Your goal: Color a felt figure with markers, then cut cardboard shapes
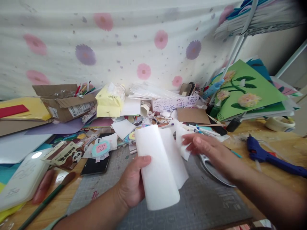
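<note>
My left hand (134,182) is wrapped round the lower left side of a flattened roll of white paper (157,169), its thumb lying on the front. The roll stands tilted over the grey cutting mat (107,191), and a loose flap spreads out on its right. Just right of that flap, my right hand (201,145) has its fingers stretched out, somewhat smeared by motion. A crumpled white piece (181,137) lies close behind those fingertips; whether they touch it, I cannot tell. Below the right wrist are scissors (213,171), partly hidden by the arm.
On the right lies a blue hot glue gun (263,155), with a tape roll (280,123) behind it. To the left are a black phone (96,166), a panda-printed box (66,155) and a green-handled brush (45,201). Papers, pens and a cardboard box (67,102) crowd the back.
</note>
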`<state>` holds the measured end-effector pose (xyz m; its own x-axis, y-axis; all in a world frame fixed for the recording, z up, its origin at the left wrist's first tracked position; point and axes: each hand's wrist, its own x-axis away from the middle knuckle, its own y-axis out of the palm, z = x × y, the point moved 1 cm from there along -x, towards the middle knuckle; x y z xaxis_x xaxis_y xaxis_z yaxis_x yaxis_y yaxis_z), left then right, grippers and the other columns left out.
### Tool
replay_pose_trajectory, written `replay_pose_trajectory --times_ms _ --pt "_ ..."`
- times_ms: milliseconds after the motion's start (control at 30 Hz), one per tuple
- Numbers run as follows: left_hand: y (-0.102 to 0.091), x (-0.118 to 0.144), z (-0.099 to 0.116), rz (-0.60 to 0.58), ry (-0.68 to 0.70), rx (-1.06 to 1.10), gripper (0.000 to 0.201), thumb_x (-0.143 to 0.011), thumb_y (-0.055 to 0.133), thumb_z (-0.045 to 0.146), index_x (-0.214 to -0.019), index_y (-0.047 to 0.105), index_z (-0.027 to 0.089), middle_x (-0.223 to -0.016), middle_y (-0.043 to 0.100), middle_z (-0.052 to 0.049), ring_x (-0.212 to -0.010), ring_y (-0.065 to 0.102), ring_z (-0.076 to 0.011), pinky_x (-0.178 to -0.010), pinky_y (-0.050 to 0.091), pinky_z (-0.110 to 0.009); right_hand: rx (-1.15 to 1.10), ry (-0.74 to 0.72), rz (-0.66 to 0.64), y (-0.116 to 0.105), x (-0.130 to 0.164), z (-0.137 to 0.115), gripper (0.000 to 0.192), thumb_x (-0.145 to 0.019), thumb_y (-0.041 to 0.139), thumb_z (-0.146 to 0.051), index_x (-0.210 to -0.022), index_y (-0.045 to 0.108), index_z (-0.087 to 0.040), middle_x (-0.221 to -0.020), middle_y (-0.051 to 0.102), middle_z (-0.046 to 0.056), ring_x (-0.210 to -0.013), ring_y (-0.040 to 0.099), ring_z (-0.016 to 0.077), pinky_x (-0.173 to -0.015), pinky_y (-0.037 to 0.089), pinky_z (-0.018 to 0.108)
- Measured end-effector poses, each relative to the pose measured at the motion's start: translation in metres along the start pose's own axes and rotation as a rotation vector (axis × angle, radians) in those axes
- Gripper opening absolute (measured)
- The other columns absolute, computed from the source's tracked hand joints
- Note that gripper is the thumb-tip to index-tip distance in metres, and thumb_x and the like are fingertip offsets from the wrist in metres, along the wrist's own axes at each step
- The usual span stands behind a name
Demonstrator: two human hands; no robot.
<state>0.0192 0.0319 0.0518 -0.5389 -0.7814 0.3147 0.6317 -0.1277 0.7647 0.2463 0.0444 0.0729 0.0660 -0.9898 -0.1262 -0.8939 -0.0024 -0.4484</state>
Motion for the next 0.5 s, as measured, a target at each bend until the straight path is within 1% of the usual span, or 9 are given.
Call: replay_pose_trajectory --times_ms 33,67,100,167,233,300,367,433,500 --pt "0.0 0.001 -0.001 -0.029 -0.01 -0.001 0.046 -0.067 0.069 0.029 -0.108 0.068 0.008 -0.099 0.074 -0.018 -0.088 0.07 -0.0334 -0.081 0.053 -0.045 -0.221 0.113 -0.109 0.012 0.004 -0.005 0.055 -0.085 0.045 -0.065 -0.109 0.067 -0.021 -0.103 0.071 0.012 -0.09 0.066 0.0295 -0.077 0.051 0.045" --pt "0.0 0.003 -0.001 -0.062 -0.022 0.002 0.043 -0.066 0.071 0.03 -0.103 0.07 0.008 -0.094 0.075 -0.017 -0.083 0.071 -0.0313 -0.078 0.054 -0.042 -0.34 0.188 -0.142 0.023 0.008 -0.008 0.059 -0.079 0.056 -0.066 -0.116 0.064 -0.021 -0.106 0.07 0.012 -0.092 0.065 0.0289 -0.076 0.051 0.043" --pt "0.0 0.004 -0.002 -0.098 -0.036 0.008 0.04 -0.066 0.071 0.031 -0.099 0.071 0.009 -0.09 0.076 -0.015 -0.078 0.071 -0.0292 -0.075 0.055 -0.039 -0.423 0.246 -0.149 0.033 0.01 -0.011 0.061 -0.077 0.059 -0.065 -0.12 0.062 -0.021 -0.107 0.07 0.012 -0.091 0.065 0.0272 -0.076 0.051 0.041" --pt "0.001 0.005 -0.002 -0.169 -0.063 0.022 0.041 -0.066 0.07 0.033 -0.099 0.072 0.009 -0.091 0.076 -0.015 -0.078 0.071 -0.0272 -0.075 0.054 -0.036 -0.536 0.336 -0.138 0.049 0.012 -0.013 0.059 -0.078 0.06 -0.064 -0.117 0.063 -0.02 -0.105 0.07 0.011 -0.089 0.065 0.0245 -0.076 0.049 0.038" --pt "0.0 0.005 -0.001 -0.197 -0.06 0.042 0.047 -0.066 0.069 0.034 -0.105 0.07 0.008 -0.099 0.074 -0.015 -0.086 0.07 -0.0282 -0.082 0.053 -0.037 -0.654 0.416 -0.169 0.06 0.013 -0.014 0.054 -0.082 0.054 -0.064 -0.107 0.067 -0.019 -0.095 0.072 0.01 -0.08 0.066 0.0216 -0.072 0.049 0.035" --pt "-0.001 0.003 0.0 -0.196 -0.055 0.068 0.05 -0.066 0.069 0.035 -0.107 0.07 0.007 -0.099 0.074 -0.014 -0.093 0.069 -0.0306 -0.088 0.05 -0.039 -0.774 0.476 -0.225 0.065 0.014 -0.018 0.046 -0.082 0.059 -0.06 -0.096 0.069 -0.017 -0.081 0.073 0.007 -0.07 0.065 0.0191 -0.066 0.049 0.032" --pt "-0.002 0.001 0.0 -0.191 -0.048 0.089 0.046 -0.066 0.069 0.035 -0.103 0.071 0.007 -0.091 0.076 -0.014 -0.093 0.069 -0.0328 -0.09 0.049 -0.04 -0.85 0.513 -0.267 0.066 0.014 -0.024 0.034 -0.077 0.069 -0.048 -0.088 0.07 -0.016 -0.073 0.073 0.006 -0.061 0.065 0.0172 -0.061 0.049 0.029" --pt "0.0 -0.001 0.001 -0.189 -0.044 0.113 0.046 -0.066 0.068 0.034 -0.103 0.071 0.007 -0.088 0.076 -0.013 -0.094 0.069 -0.0345 -0.092 0.048 -0.042 -0.878 0.522 -0.234 0.061 0.014 -0.031 0.023 -0.071 0.076 -0.034 -0.082 0.07 -0.015 -0.068 0.074 0.005 -0.055 0.064 0.0164 -0.056 0.048 0.027" --pt "0.004 -0.001 0.001 -0.177 -0.029 0.151 0.048 -0.068 0.066 0.036 -0.108 0.069 0.009 -0.091 0.076 -0.013 -0.097 0.068 -0.0348 -0.094 0.047 -0.044 -0.898 0.496 -0.132 0.053 0.011 -0.037 0.017 -0.067 0.078 -0.026 -0.079 0.072 -0.017 -0.064 0.073 0.004 -0.05 0.063 0.0164 -0.05 0.048 0.026"
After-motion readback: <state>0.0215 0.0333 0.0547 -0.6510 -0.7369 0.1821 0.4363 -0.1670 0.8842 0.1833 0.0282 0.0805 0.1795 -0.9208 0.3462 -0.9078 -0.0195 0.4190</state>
